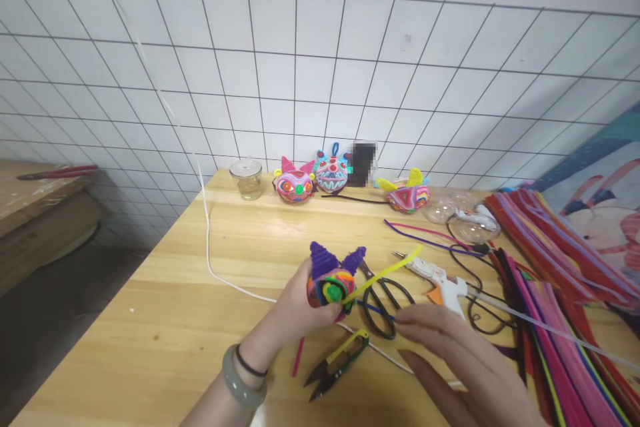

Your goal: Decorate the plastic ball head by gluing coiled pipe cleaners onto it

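My left hand (303, 303) is closed around a pipe-cleaner animal head (330, 280) with purple ears and a green nose. A yellow pipe cleaner (385, 273) sticks out from the head toward the upper right. To the right, my right hand (457, 360) is open, fingers stretched out and thumb apart, slightly blurred. Its fingertips are close to the handles of black scissors (380, 303) and the end of a blue pipe cleaner (376, 309); whether they touch is unclear. Below the head lie thread snips (337, 365) and a short pink pipe cleaner (298, 357).
Finished pipe-cleaner heads in pink (295, 183) and blue (331, 171) stand by the tiled wall, near a glass cup (247, 180). A hot glue gun (435, 277), clear plastic balls (475, 227) and pipe-cleaner bundles (560, 347) lie right. A white cord (207, 240) crosses the table.
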### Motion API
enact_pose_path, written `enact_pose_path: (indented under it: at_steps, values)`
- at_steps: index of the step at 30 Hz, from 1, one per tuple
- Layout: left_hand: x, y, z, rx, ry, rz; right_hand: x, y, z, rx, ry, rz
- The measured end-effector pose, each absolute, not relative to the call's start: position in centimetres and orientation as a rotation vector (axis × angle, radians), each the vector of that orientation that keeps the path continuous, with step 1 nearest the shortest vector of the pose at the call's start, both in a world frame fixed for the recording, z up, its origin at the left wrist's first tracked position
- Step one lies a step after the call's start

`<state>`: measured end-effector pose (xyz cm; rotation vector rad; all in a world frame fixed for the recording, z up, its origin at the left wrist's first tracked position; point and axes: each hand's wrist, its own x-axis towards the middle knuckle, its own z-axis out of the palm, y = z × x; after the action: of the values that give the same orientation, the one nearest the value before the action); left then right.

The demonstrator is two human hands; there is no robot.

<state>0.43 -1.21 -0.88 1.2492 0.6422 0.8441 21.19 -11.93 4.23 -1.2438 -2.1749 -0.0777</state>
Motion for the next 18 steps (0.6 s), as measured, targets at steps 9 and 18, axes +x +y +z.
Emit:
enact_pose_path:
  at_steps: [9,18]
  values:
    - [0.2,-0.9,-1.6,1.084,0.665,0.998,26.8,-12.5,-1.2,-1.802,-1.799,0.19]
    - [0.4,-1.2,-1.2,1.043,0.622,1.027,34.3,-10.3,-3.4,-2.576,-1.357,0.459]
